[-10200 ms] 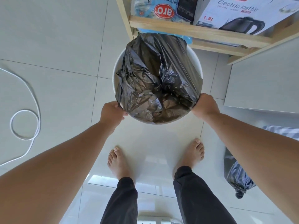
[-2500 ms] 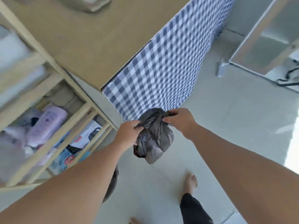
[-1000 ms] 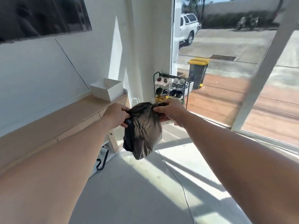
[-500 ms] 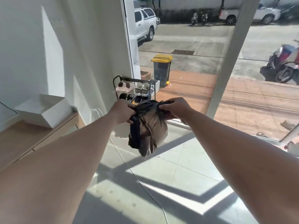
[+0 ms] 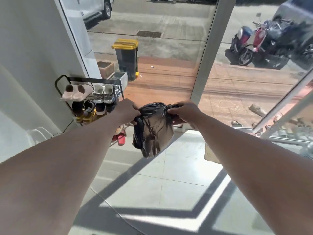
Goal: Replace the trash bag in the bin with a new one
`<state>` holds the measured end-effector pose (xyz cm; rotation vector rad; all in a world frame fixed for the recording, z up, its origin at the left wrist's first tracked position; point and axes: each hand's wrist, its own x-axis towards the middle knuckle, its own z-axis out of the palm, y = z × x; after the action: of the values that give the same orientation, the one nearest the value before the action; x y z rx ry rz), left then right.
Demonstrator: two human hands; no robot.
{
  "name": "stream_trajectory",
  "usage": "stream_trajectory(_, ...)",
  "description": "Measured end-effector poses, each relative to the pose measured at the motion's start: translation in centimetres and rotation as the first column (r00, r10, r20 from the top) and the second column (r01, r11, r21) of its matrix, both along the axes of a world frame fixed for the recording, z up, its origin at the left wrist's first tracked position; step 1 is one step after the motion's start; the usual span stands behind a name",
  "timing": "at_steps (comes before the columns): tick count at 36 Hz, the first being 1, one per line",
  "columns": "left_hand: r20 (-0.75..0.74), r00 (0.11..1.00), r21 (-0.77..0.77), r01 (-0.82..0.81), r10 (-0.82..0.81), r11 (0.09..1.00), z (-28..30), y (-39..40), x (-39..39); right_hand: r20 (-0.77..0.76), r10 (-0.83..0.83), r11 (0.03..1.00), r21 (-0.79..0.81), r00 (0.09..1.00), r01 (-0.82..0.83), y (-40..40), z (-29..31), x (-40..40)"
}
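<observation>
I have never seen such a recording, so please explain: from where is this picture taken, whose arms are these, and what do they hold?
The camera sits on a person's head and looks forward and down, so the two bare arms are that person's own. The left hand and the right hand both grip the gathered top of a small black plastic trash bag, which hangs above the pale tiled floor. Left of it stands a black wire shoe rack. Outside the glass stands a dark wheeled bin with a yellow lid.

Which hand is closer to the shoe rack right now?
Left. The left hand grips the trash bag right beside the shoe rack; the right hand holds the bag's far side, away from it.
</observation>
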<state>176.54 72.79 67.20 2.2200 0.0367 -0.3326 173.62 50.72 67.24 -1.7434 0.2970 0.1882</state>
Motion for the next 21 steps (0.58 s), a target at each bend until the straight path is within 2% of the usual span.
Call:
stream_trajectory(6, -0.053, 0.996, 0.001, 0.066, -0.066, 0.998, -3.6, -5.5, 9.5, -0.036, -0.069, 0.997, -0.045, 0.997, 0.067, -4.5, -3.6, 8.0)
stream_trajectory(13, -0.065, 0.983, 0.104, 0.179, -0.173, 0.978, -9.5, -11.1, 19.9, -0.114, -0.093, 0.995, -0.034, 0.989, 0.090, -10.6, -10.6, 17.5)
stream_trajectory(21, -0.150, 0.987, 0.196, 0.078, -0.048, 0.977, -22.2, -17.9, 30.3, -0.243, -0.013, 0.996, -0.089, 0.970, -0.009, -17.5, -21.9, 28.3)
